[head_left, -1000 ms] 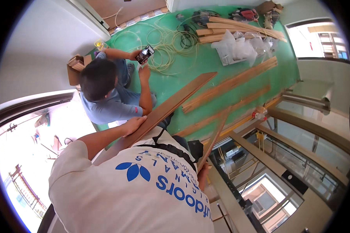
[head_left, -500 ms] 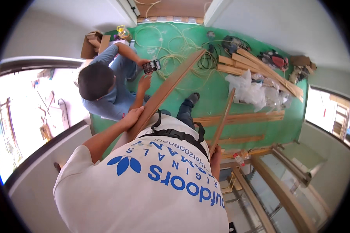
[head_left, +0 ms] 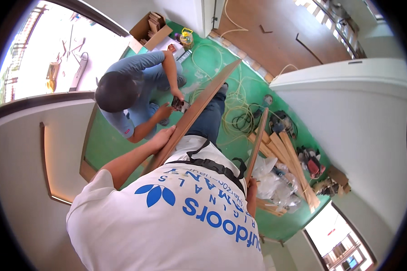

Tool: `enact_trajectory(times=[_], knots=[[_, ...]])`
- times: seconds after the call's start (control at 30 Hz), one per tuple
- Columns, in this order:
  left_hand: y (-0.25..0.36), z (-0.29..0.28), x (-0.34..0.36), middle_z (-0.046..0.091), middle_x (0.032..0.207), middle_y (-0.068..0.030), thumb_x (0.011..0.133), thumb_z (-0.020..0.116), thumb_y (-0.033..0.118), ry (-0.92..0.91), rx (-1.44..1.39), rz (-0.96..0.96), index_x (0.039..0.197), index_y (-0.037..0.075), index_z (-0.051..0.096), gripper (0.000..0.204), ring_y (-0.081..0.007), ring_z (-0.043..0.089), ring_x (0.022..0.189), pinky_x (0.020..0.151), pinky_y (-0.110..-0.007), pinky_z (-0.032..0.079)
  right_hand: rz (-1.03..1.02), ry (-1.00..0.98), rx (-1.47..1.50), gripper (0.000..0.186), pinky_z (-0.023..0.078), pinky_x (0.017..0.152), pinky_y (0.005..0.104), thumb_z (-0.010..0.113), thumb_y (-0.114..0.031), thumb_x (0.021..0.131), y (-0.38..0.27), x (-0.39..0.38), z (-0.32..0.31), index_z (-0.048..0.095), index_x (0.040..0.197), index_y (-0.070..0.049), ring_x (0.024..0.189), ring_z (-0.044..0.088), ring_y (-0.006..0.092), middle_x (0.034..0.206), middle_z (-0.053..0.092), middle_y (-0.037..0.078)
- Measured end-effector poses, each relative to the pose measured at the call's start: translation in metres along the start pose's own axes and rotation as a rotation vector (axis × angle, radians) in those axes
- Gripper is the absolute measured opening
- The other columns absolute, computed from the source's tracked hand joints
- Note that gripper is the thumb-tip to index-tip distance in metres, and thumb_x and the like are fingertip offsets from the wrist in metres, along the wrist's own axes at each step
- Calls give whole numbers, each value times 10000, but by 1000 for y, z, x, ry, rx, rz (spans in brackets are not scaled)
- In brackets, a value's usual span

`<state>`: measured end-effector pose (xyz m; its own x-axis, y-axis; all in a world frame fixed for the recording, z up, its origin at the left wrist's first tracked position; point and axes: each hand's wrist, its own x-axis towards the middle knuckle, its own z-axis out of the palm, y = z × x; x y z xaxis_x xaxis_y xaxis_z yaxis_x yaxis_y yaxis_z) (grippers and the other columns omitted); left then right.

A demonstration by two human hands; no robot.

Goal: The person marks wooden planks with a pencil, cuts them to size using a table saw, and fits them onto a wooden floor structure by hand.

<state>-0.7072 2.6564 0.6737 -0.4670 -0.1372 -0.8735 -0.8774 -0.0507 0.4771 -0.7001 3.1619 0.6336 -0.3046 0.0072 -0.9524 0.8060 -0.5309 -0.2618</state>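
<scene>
A long brown wooden plank runs up and away past my left side. My left hand is closed round its outer edge, and its lower end is hidden by my arm and shirt. A second brown plank, seen narrow and edge-on, slants up at my right side. My right hand is closed on its near end, beside my hip; most of that hand's fingers are hidden. Both planks point forward, apart from each other, with one leg of mine stretched out between them.
Close on my left, a person in blue squats with a phone. Coiled hose lies on the green floor ahead. Loose planks and plastic bags lie at right. A doorway opens onto brown flooring; a carton stands at far left.
My view has turned to the left, so the doorway and loose planks swing clockwise across the picture. My leg has stepped further forward. Both planks stay in my hands.
</scene>
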Motion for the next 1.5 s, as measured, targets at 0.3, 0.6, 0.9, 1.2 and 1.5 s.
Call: enact_trajectory(times=[0.3, 0.6, 0.9, 1.2, 1.5], knots=[[211, 6, 106, 661, 1314, -229, 1065, 296, 616, -48, 162, -114, 1371, -41, 607, 789, -327, 634, 1213, 1075, -388, 430, -93, -56, -307, 419, 589, 791, 388, 540, -381, 954, -207, 40, 169, 674, 1045, 5, 864, 694, 284, 965, 713, 150], [352, 9, 147, 674, 1290, -198, 1075, 329, 600, 17, 197, -77, 1389, 16, 619, 724, -290, 644, 1157, 1054, -382, 435, 62, -268, -48, 521, 581, 628, 395, 550, -501, 961, -385, 89, 314, 646, 1100, -7, 757, 685, 266, 914, 682, 117], [468, 43, 206, 673, 1252, -303, 1062, 351, 603, 36, 176, -187, 1358, -52, 608, 764, -339, 639, 1221, 1095, -400, 415, 33, -477, -22, 578, 561, 631, 388, 528, -526, 1018, -535, 200, 383, 615, 1278, -17, 781, 667, 250, 1019, 669, 106], [617, 70, 262, 711, 1142, -212, 1067, 397, 581, 235, 188, -138, 1249, -73, 666, 731, -272, 647, 1034, 969, -373, 463, 93, -408, -23, 427, 574, 605, 405, 581, -429, 953, -665, 232, 466, 640, 1085, -28, 733, 670, 279, 955, 691, 143], [777, 83, 349, 716, 970, -171, 1060, 385, 596, 146, 76, 16, 1165, -42, 692, 717, -241, 661, 879, 815, -378, 513, 39, -372, 104, 442, 566, 546, 383, 595, -452, 958, -750, 286, 524, 617, 1175, -67, 700, 654, 272, 950, 666, 142]])
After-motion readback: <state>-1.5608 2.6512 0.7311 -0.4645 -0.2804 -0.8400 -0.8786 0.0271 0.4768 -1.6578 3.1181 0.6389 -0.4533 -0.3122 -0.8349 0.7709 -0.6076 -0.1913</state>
